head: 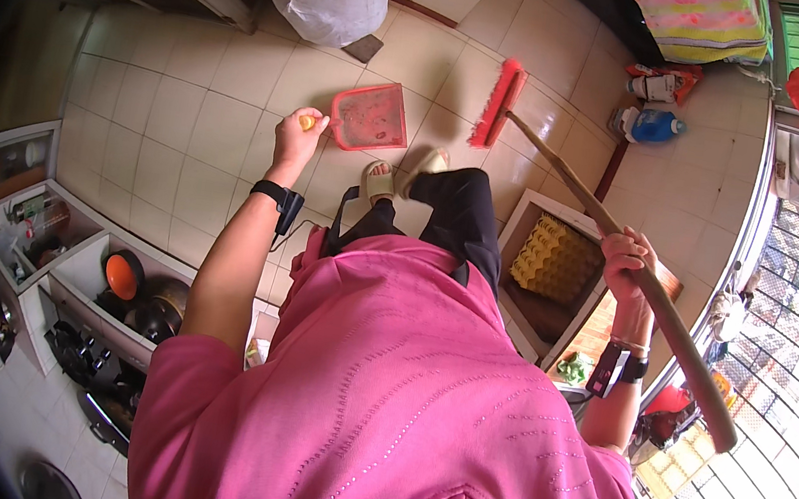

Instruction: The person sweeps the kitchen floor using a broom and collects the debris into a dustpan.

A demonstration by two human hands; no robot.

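Note:
My left hand (299, 132) is closed around the yellow end of the handle of a red plastic dustpan (372, 116). Dark bits of dirt lie in the pan, which is at or just above the tiled floor; I cannot tell if it touches. My right hand (625, 256) grips the wooden stick of a broom (569, 164), whose thick end sticks out past my forearm. The broom's red bristle head (498, 105) is at floor level, to the right of the dustpan and apart from it. My slippered feet (398, 174) stand just below the pan.
A bin with a white plastic liner (333, 2) stands ahead, beside a dark flat piece (362, 48). At right are a blue bottle (654, 126) and an open cabinet holding yellow egg trays (556, 259). Cabinets with pans (124, 274) line the left, near a gas stove (90, 356).

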